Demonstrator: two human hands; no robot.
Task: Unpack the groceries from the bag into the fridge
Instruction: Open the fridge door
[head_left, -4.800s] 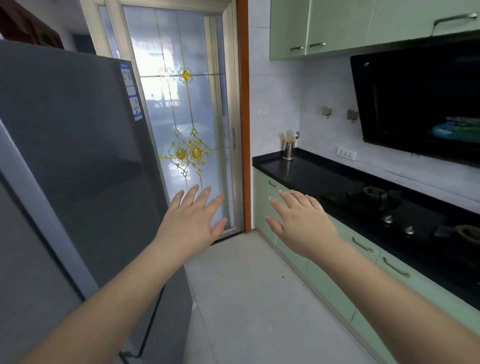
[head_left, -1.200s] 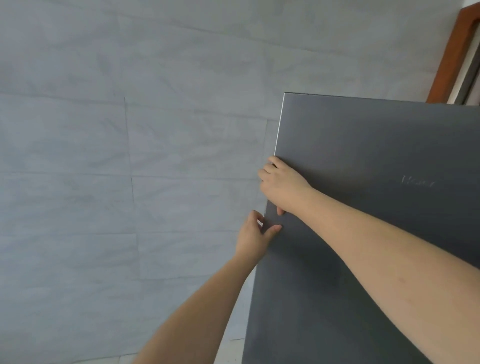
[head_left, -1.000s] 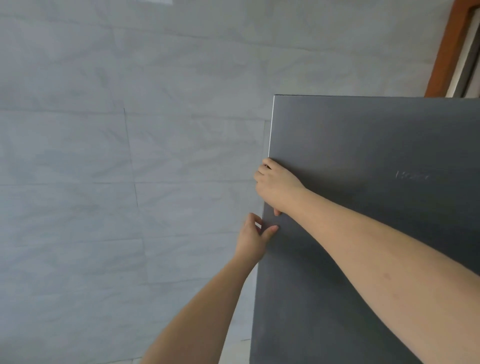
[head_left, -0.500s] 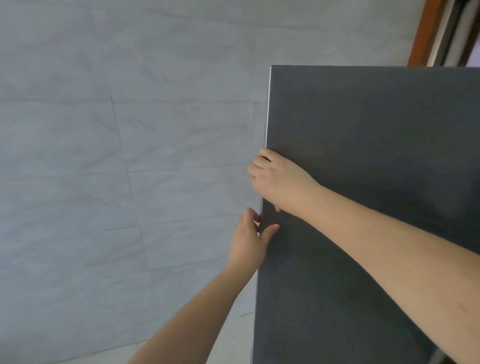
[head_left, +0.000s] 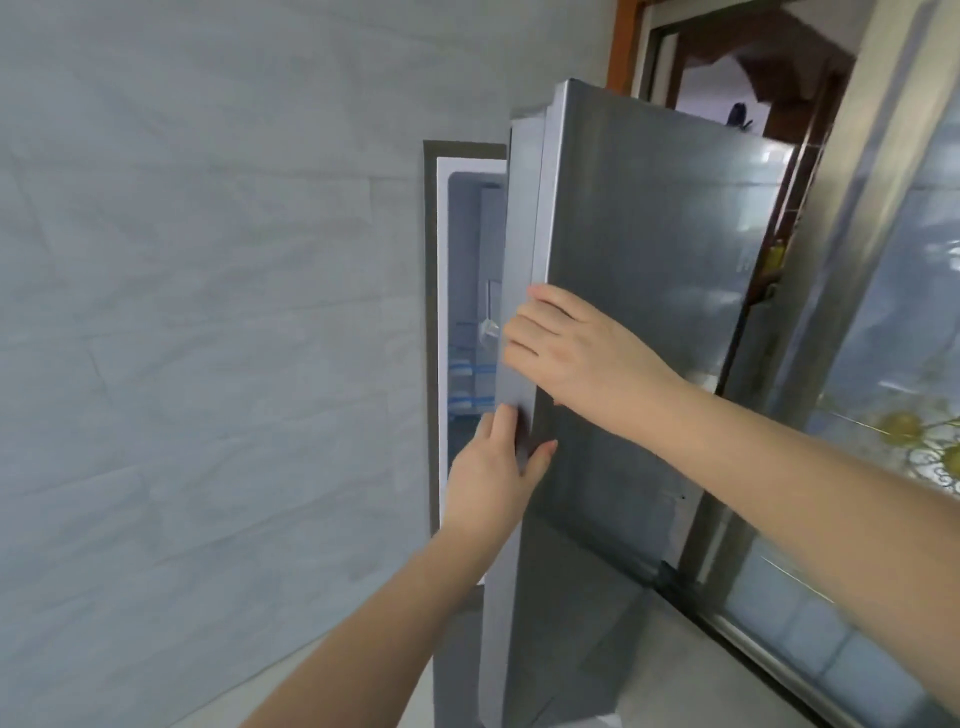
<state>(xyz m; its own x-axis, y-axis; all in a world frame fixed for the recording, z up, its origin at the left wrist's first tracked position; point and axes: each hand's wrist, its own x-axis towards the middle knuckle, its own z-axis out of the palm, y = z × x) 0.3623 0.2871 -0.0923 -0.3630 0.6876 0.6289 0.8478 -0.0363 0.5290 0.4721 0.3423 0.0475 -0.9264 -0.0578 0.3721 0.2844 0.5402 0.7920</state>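
The dark grey fridge door (head_left: 649, 291) stands partly swung out from the fridge body (head_left: 432, 322). Through the gap shows the white fridge interior (head_left: 470, 322) with shelf edges taped in blue. My right hand (head_left: 576, 353) grips the door's free edge, fingers curled round it. Below it my left hand (head_left: 493, 478) holds the same edge, thumb on the front face and fingers behind. No grocery bag is in view.
A pale grey tiled wall (head_left: 208, 338) fills the left. Behind the open door on the right stand a glass sliding door with gold ornament (head_left: 893, 415) and an orange-brown door frame (head_left: 621, 47). Grey floor (head_left: 691, 670) shows at the bottom right.
The fridge door was shut against the body half a second ago; now it has swung open to the right with both hands on its edge, showing the interior.
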